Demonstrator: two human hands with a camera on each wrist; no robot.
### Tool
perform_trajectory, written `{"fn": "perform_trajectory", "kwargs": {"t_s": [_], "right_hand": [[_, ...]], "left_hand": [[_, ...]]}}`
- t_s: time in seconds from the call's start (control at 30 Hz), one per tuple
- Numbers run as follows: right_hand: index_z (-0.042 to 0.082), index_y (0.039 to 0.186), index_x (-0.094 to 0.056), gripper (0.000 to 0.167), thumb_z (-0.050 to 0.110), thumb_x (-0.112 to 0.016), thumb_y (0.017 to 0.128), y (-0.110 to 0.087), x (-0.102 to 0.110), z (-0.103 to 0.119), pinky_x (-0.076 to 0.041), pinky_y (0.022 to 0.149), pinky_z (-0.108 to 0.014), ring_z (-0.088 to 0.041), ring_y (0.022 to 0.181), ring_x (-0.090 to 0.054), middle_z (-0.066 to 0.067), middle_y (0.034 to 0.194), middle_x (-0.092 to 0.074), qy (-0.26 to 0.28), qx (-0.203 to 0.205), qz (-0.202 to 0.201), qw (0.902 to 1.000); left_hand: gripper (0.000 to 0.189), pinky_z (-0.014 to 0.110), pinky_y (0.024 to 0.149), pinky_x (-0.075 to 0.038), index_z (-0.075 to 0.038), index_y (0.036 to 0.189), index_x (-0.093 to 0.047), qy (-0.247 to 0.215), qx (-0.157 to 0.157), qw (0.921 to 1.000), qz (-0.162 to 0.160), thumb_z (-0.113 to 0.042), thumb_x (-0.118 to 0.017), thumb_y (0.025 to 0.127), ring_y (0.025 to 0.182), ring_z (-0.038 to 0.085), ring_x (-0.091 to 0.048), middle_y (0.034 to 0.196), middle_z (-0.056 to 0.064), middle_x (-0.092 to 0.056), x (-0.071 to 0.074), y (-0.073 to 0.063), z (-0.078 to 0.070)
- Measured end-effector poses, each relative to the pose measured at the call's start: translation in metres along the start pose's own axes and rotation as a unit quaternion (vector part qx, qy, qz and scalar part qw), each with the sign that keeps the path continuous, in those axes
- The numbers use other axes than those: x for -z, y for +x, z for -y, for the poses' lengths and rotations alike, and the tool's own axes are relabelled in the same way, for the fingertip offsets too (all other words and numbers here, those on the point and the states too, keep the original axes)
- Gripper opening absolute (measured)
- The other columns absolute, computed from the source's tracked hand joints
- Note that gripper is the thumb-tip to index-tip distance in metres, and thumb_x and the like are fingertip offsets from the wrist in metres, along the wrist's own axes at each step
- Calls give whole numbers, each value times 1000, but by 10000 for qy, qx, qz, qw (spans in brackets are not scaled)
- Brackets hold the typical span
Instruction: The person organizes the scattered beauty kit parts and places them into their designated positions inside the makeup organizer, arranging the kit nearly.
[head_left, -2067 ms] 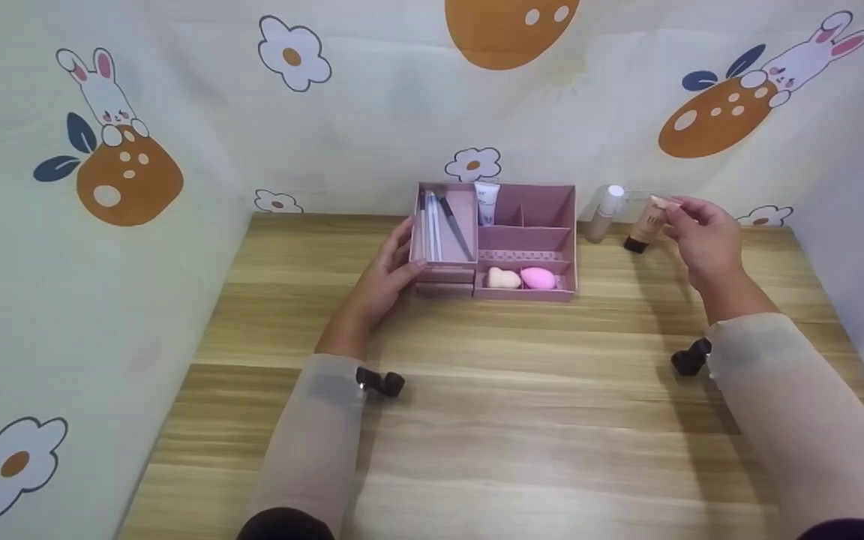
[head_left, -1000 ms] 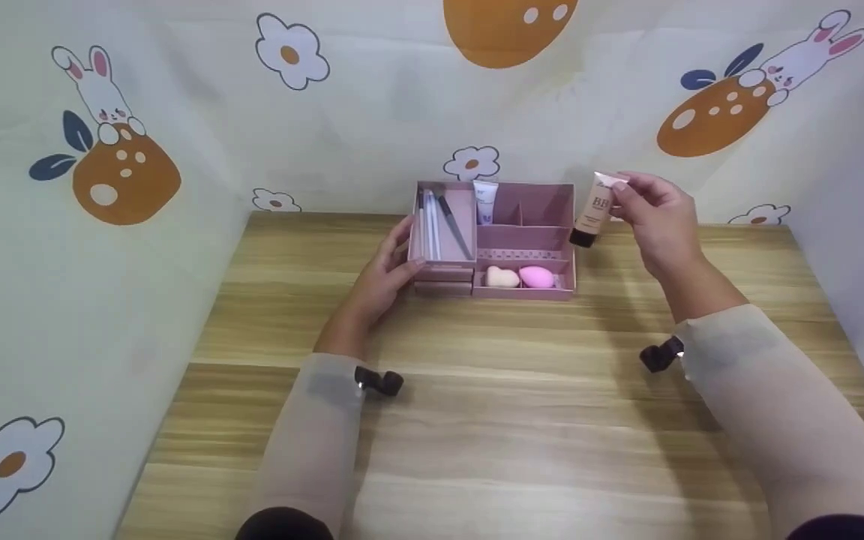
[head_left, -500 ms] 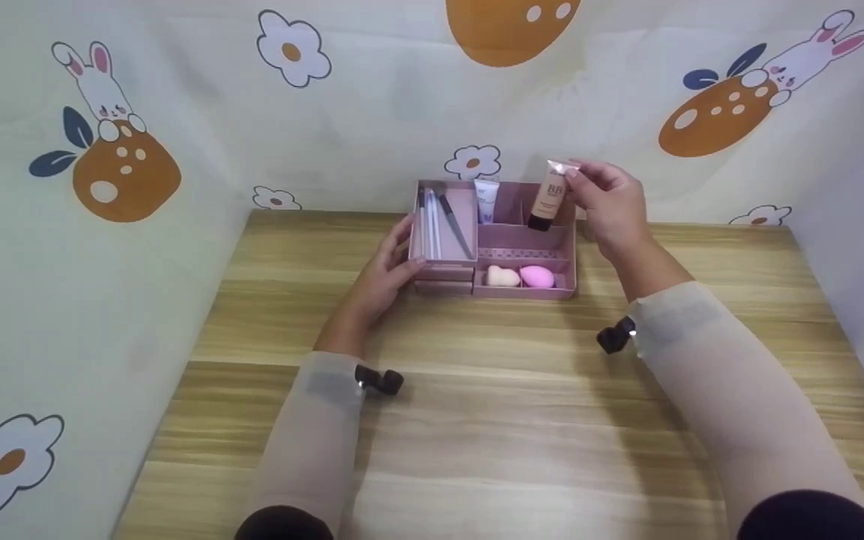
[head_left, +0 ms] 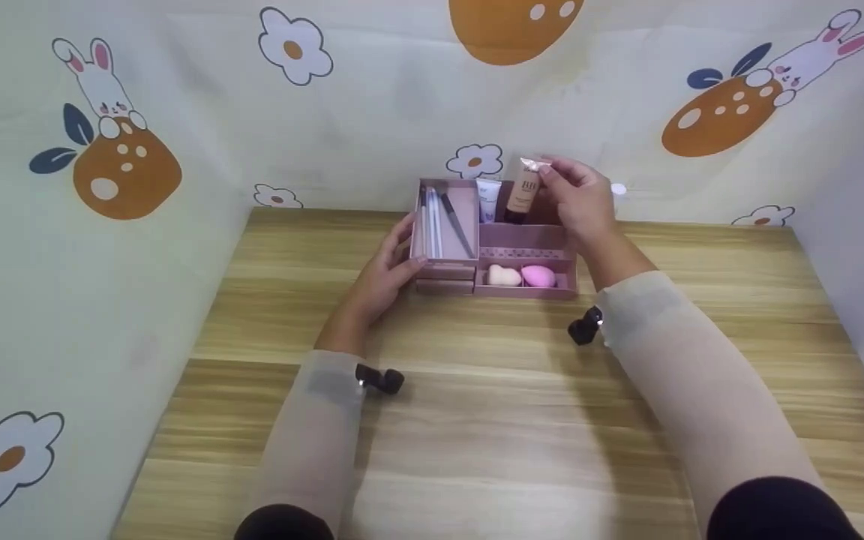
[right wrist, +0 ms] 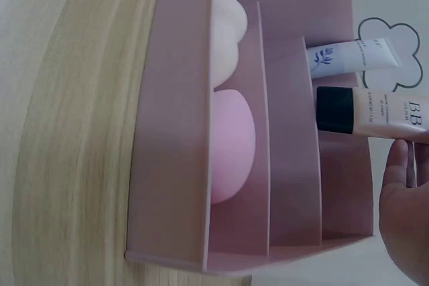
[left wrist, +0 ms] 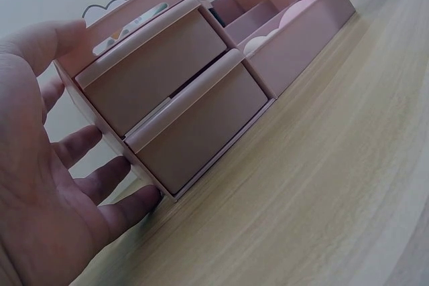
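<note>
My right hand [head_left: 584, 196] pinches the crimped top end of a beige BB cream tube [head_left: 526, 187], its black cap pointing down. In the right wrist view the cap [right wrist: 335, 109] overlaps the rear compartment, beside a white tube [right wrist: 352, 57] that stands there. A pink makeup organizer [head_left: 526, 292] stands on the table. My left hand [head_left: 383, 276] rests against its left side, fingers spread along the wall and thumb at the upper front edge, as the left wrist view shows. Pencil-like sticks and a dark pen [head_left: 456, 225] lie in the organizer's top-left tray.
A cream sponge [head_left: 504, 276] and a pink egg-shaped sponge [head_left: 538, 276] sit in the front compartment. Two drawers [left wrist: 157, 65] fill the organizer's left part. Behind my right hand a white bottle cap [head_left: 619, 189] shows. Patterned cloth walls [head_left: 387, 97] border the wooden table [head_left: 477, 420].
My right hand has lifted the BB cream tube from the right and carried it left, over the organizer and down at the rear compartment. My left hand has stayed at the organizer's side.
</note>
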State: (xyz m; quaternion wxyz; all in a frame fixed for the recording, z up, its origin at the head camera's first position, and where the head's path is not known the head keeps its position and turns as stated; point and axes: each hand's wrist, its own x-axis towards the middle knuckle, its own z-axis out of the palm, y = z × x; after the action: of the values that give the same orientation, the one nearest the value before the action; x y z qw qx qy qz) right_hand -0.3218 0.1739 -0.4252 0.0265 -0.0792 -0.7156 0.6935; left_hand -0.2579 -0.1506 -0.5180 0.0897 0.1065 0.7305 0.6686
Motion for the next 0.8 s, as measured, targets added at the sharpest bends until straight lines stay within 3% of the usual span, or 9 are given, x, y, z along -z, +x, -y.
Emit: {"fn": "perform_trajectory", "kwargs": {"t_s": [0.47, 0.7, 0.8], "right_hand": [[22, 133, -76, 34, 37, -74, 102, -2, -6, -19, -57, 110, -38, -20, 115, -74, -6, 129, -77, -662, -155, 266, 9973], [17, 131, -76, 35, 35, -75, 102, -2, -7, -30, -57, 107, -33, -18, 117, -71, -7, 131, -76, -1115, -142, 237, 9934], [16, 131, -76, 33, 32, -74, 102, -2, -8, -33, -57, 105, -31, -17, 116, -70, -8, 131, -76, -1197, -75, 251, 9925]], "left_hand": [[75, 49, 135, -29, -56, 162, -31, 44, 169, 9998, -45, -43, -73, 101, 166, 26, -28, 180, -8, -23, 0, 3, 0], [77, 49, 134, -30, -60, 160, -31, -21, 347, 9994, -58, -47, -75, 99, 167, 24, -26, 180, -12, -22, 0, 1, -1], [77, 49, 134, -31, -58, 162, -30, -74, 277, 9996, -16, -45, -74, 100, 167, 24, -26, 180, -12, -22, 0, 1, -1]]}}
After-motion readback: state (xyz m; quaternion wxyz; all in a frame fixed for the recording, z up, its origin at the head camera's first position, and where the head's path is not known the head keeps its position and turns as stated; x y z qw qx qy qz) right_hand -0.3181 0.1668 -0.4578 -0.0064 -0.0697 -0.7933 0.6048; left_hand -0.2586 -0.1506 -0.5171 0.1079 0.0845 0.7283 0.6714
